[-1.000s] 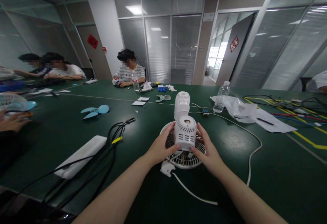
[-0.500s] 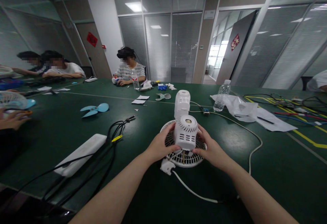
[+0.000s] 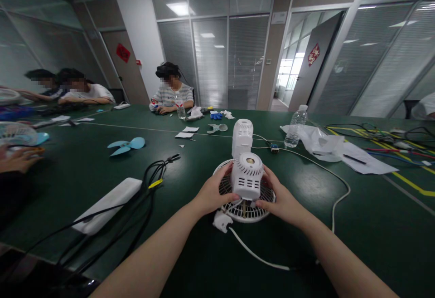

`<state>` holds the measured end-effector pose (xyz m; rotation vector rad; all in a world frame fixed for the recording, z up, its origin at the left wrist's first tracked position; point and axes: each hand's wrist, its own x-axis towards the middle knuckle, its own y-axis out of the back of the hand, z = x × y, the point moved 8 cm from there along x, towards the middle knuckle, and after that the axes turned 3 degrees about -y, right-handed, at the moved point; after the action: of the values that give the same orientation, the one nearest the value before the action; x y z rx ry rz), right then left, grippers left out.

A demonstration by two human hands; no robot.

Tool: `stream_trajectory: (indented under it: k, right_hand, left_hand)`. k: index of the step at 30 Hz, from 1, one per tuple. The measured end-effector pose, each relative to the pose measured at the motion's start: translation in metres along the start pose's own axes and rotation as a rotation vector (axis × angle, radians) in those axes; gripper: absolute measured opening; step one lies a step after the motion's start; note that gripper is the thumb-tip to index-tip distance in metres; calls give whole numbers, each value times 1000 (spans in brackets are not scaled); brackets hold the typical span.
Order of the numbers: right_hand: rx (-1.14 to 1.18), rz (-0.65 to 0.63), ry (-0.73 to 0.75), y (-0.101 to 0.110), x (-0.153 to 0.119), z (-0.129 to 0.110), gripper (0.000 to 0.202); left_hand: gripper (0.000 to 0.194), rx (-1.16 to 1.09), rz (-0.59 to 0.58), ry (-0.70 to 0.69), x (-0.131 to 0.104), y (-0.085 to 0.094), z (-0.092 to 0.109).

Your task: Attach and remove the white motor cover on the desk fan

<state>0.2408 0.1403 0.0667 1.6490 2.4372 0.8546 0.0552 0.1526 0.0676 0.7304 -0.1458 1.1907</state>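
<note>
A white fan motor housing [image 3: 248,175] with slotted vents sits over a round white fan grille [image 3: 249,214] on the table in front of me. My left hand [image 3: 217,191] grips the housing's left side, thumb along its lower edge. From the right, my right hand [image 3: 280,198] clasps the same housing, thumb near its lower corner. Fingers on the far side are partly hidden. Behind the housing rises another white vented fan part [image 3: 243,137], apparently the base or neck. A white block [image 3: 222,222] with a cable lies by the grille's lower left.
To the left are a white power strip [image 3: 108,207], black cables [image 3: 147,202] and a light blue fan blade [image 3: 127,145]. A water bottle [image 3: 297,128], crumpled plastic and paper [image 3: 370,162] lie to the right. A person [image 3: 173,91] sits across; another person's hand [image 3: 16,159] is at far left.
My hands and the fan housing hold almost the same position. The view has shifted very slightly.
</note>
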Motion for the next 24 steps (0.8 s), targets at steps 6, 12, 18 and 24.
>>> stream_trajectory:
  k: [6, 12, 18, 24]
  right_hand:
    - [-78, 45, -23, 2, 1, 0, 106]
    - [-108, 61, -27, 4, 2, -1, 99]
    - [-83, 65, -40, 5, 2, 0, 99]
    - [-99, 69, -47, 4, 2, -3, 98]
  left_hand:
    - [95, -11, -12, 1, 1, 0, -1]
    - [93, -18, -26, 15, 2, 0, -1]
    - [94, -47, -45, 31, 2, 0, -2]
    - [92, -44, -37, 25, 2, -2, -6]
